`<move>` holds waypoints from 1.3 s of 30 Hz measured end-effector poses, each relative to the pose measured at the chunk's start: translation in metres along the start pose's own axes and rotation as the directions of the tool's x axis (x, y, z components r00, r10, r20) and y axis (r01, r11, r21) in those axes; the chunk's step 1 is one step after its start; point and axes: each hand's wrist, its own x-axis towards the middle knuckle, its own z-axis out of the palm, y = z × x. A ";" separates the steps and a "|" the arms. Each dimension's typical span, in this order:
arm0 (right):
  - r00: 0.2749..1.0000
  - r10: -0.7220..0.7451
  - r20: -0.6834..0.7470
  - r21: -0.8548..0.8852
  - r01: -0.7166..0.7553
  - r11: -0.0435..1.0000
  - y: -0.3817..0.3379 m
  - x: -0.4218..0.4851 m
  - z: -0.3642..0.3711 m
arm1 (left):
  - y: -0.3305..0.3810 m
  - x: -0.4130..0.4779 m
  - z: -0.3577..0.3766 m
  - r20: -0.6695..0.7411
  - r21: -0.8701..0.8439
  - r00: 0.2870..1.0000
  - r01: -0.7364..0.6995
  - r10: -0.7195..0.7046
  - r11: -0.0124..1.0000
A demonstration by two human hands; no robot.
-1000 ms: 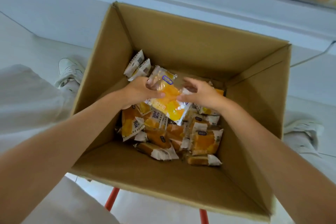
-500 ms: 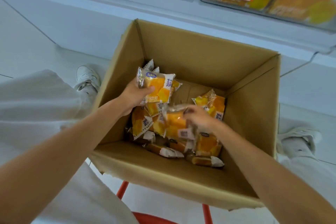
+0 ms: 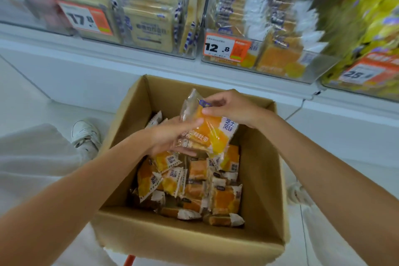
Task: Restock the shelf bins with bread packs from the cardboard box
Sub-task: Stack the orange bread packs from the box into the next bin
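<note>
An open cardboard box (image 3: 265,179) stands in front of me with several orange-and-white bread packs (image 3: 194,181) piled on its floor. Above the pile, both hands hold a small stack of orange bread packs (image 3: 212,134). My left hand (image 3: 170,138) grips the stack from below and the left. My right hand (image 3: 233,108) pinches its top edge. Clear shelf bins run along the shelf above; the bin with the 12.8 price tag (image 3: 226,48) holds matching orange packs (image 3: 278,58).
To the left, a bin tagged 17.8 (image 3: 86,18) is full of pale sliced-bread packs (image 3: 149,26). At the far right stands a bin of yellow packs (image 3: 371,34). White shelf base below. My white shoe (image 3: 85,134) and trouser leg lie left of the box.
The view has tilted up, bringing the shelf bins into sight. My right hand lifted a pack out of the pile and joined it to the pack in my left hand, above the box.
</note>
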 end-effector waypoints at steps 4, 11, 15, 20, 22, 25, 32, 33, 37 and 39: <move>0.993 0.000 0.119 -0.070 0.008 0.998 -0.017 -0.014 -0.015 | 0.022 -0.002 0.011 -0.008 0.012 0.996 -0.085 0.085 0.996; 0.992 0.098 0.081 -0.151 -0.085 0.985 -0.032 -0.038 -0.068 | 0.098 0.010 0.029 0.149 0.193 0.975 -0.193 0.166 0.962; 0.971 0.057 -0.234 -0.200 -0.105 0.974 -0.042 -0.056 -0.113 | 0.158 0.028 0.048 -0.053 0.460 0.886 -0.387 0.460 0.799; 0.861 0.140 -0.489 -0.074 -0.200 0.977 -0.044 -0.077 -0.188 | 0.217 0.069 0.056 -0.034 0.677 0.696 -0.512 0.718 0.528; 0.791 0.221 -0.571 0.000 -0.269 0.963 -0.038 -0.073 -0.216 | 0.236 0.094 0.058 0.044 0.821 0.672 -0.446 0.739 0.357; 0.702 0.308 -0.642 0.071 -0.346 0.936 -0.040 -0.055 -0.240 | 0.263 0.128 0.067 0.186 0.915 0.706 -0.379 0.684 0.142; 0.546 0.209 -0.811 -0.162 -0.554 0.817 -0.027 0.007 -0.290 | 0.297 0.192 0.061 0.237 0.971 0.931 -0.219 0.276 -0.094; 0.530 0.206 -0.822 -0.209 -0.618 0.758 -0.032 0.016 -0.290 | 0.299 0.195 0.056 0.247 0.969 0.934 -0.234 0.257 -0.081; 0.518 0.120 -0.847 -0.346 -0.708 0.615 -0.032 0.049 -0.305 | 0.297 0.200 0.049 0.284 0.959 0.922 -0.269 0.263 -0.092; 0.481 -0.014 -0.876 -0.388 -0.689 0.612 -0.027 0.060 -0.311 | 0.296 0.200 0.050 0.281 0.960 0.921 -0.267 0.269 -0.088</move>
